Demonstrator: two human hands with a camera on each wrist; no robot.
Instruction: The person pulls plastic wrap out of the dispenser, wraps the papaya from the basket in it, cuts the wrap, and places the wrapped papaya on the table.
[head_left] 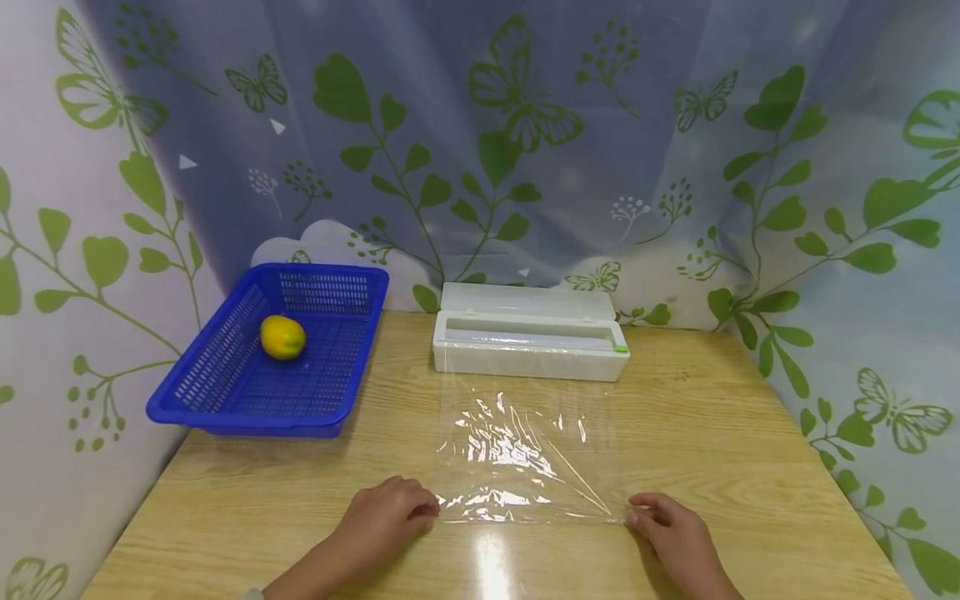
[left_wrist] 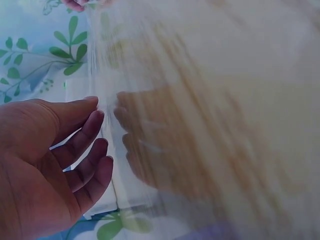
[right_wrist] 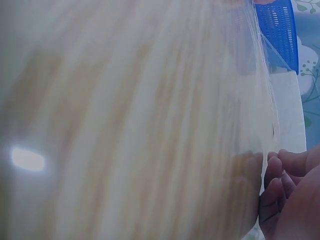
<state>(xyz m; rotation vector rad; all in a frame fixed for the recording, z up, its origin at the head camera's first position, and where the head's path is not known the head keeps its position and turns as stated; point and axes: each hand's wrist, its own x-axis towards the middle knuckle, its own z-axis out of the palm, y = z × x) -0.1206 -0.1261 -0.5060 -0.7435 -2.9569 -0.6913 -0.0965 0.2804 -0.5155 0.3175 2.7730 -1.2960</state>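
A sheet of clear plastic wrap (head_left: 517,454) stretches from a white wrap dispenser box (head_left: 528,362) toward the front of the table, shiny and creased. At its near left corner my left hand (head_left: 390,517) pinches the edge between thumb and forefinger; the left wrist view shows the other fingers loosely bent. Opposite, my right hand (head_left: 675,537) pinches the near right corner, where a long crease runs up into the sheet. The box's lid (head_left: 525,300) stands open at the back, and the roll (head_left: 528,339) shows inside.
A blue plastic basket (head_left: 352,408) stands at the back left with a yellow lemon-like fruit (head_left: 282,337) in it. Beneath everything lies a wood-grain table (head_left: 720,433). Patterned curtains (head_left: 420,108) enclose the back and both sides. A green piece (head_left: 620,348) sits at the box's right end.
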